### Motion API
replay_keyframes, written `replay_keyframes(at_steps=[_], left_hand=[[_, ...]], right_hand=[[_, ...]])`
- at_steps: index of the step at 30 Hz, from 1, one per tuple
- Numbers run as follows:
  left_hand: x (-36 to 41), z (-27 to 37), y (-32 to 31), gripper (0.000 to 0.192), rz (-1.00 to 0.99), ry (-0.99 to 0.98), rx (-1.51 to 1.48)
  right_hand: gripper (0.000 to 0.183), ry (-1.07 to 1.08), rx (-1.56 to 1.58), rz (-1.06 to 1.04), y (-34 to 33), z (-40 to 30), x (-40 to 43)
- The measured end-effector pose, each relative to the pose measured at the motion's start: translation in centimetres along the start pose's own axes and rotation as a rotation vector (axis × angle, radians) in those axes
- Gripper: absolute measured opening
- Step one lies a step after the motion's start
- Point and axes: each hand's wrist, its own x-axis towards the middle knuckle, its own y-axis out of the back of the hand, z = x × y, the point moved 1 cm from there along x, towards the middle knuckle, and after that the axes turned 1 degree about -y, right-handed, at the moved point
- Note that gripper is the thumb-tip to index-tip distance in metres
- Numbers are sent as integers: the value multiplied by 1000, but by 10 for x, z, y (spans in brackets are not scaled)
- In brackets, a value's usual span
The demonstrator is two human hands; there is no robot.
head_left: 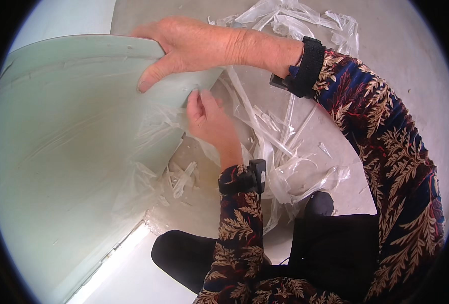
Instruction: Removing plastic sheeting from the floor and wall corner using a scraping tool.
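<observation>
A large pale green sheet panel (76, 114), with a smooth, glossy face, stands at the left. My right hand (171, 49) grips its upper edge near the corner, thumb on the near face and fingers over the far side, partly hidden and blurred. Lower down, my left hand (209, 114) has its bent fingertips against the panel's right side edge. Whether anything is pinched between them is unclear. Wrinkled clear plastic film (160, 121) hangs loose along that edge, just left of my left hand.
Torn strips of clear plastic film (281, 167) lie on the grey floor (391, 76), with more crumpled film (296, 22) farther off. Small film scraps (184, 180) lie beside the panel. A white surface (133, 266) borders the panel's lower edge. My dark-clad legs (334, 243) are below.
</observation>
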Motion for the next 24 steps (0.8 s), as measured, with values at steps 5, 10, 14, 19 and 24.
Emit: replay_keyframes(at_steps=[5,10,14,19,24], left_hand=[[20,-5,-2,24,39,-41,120],[21,-5,-18,24,66,-100,224],[24,-9,-17,23,47,-239,288],[28,-8,-14,19,-11,-257,274],[12,-7,-12,16,-346,-206,224]], right_hand=[[64,-54,-58,-29,-7,-3,7],[75,5,-27,13,-9,19,6],[73,-7,-31,21,-13,21,7],[74,-8,4,12,-12,17,9],[75,-26,7,-3,-8,21,5]])
